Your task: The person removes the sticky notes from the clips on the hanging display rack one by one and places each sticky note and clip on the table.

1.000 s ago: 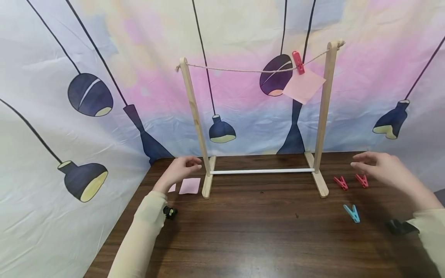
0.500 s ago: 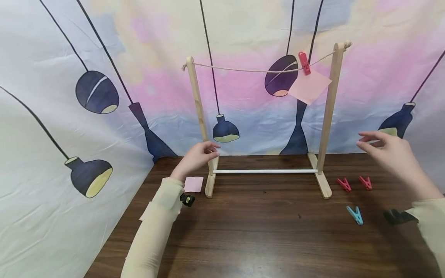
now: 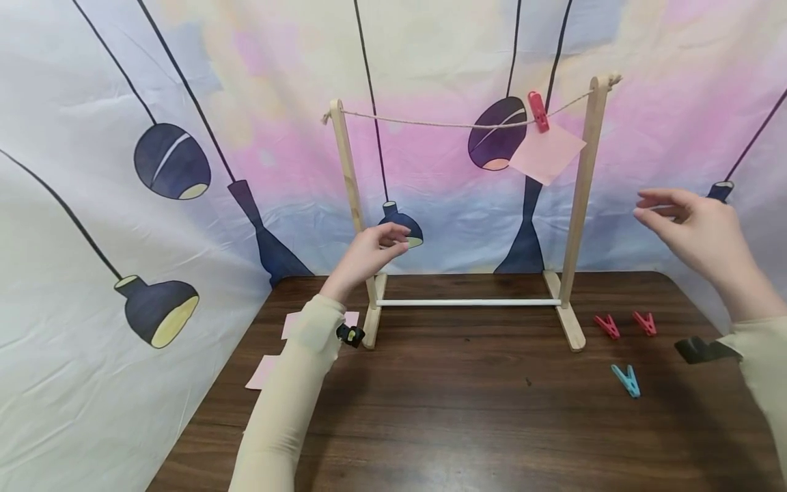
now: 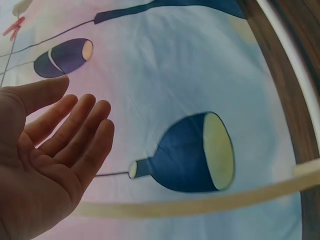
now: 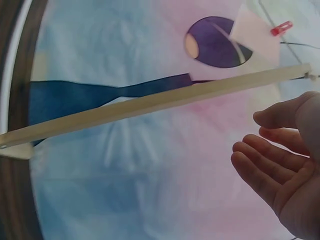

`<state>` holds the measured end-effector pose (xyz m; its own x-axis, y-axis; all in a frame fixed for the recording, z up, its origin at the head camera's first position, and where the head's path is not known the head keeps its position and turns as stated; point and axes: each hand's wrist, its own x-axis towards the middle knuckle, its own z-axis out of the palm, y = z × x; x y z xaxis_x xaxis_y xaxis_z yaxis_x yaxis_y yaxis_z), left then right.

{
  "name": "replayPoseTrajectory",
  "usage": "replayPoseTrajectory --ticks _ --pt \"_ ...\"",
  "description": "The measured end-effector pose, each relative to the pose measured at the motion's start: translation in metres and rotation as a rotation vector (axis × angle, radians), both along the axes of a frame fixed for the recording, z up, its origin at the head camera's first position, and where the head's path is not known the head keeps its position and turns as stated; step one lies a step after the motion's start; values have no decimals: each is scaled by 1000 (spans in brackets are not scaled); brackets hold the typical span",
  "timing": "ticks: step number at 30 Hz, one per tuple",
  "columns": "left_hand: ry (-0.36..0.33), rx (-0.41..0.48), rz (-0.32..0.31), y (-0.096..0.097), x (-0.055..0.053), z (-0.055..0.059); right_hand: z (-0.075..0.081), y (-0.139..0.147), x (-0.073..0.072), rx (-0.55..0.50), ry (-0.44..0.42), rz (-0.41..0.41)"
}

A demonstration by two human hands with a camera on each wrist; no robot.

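A wooden frame [image 3: 581, 198] stands on the table with a string [image 3: 430, 124] tied between its two posts. Near the right end of the string, a red clothespin [image 3: 537, 112] holds a pink paper square [image 3: 547, 154]. My left hand [image 3: 369, 256] is raised beside the left post, its fingers loosely bent around nothing. In the left wrist view its palm [image 4: 55, 165] shows bare. To the right of the right post hovers my right hand [image 3: 701, 232], also holding nothing; the right wrist view shows its relaxed fingers [image 5: 265, 160] apart from the post.
Two red clothespins [image 3: 607, 326] and a blue clothespin [image 3: 626, 380] lie on the dark wooden table [image 3: 467, 410] at the right. More pink paper [image 3: 263, 372] lies at the left, partly covered by my left sleeve. A white rod [image 3: 467, 302] joins the frame's feet; a printed cloth [image 3: 277, 89] hangs behind.
Both hands have risen from near the tabletop. My left hand has also moved right, past the left post's foot. The head view has shifted slightly; the clothespins and hanging paper stay as they were.
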<state>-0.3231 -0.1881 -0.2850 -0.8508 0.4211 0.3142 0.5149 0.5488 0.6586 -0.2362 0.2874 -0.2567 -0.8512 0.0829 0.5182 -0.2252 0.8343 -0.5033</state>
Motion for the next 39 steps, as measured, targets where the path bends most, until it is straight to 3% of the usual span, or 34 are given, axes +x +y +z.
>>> replayPoseTrajectory --ticks 11,16,23,29,39 --pt "65 91 -41 32 -1 21 55 -16 -8 -85 155 58" --pt "85 132 -51 47 -1 30 81 -26 -10 -138 170 86" --pt "75 236 -66 68 -6 35 110 -46 -15 -172 125 120" --pt "62 314 -89 87 -10 34 122 -69 -19 -178 77 197" --pt "50 412 -127 122 -13 37 141 -89 -36 -143 44 248"
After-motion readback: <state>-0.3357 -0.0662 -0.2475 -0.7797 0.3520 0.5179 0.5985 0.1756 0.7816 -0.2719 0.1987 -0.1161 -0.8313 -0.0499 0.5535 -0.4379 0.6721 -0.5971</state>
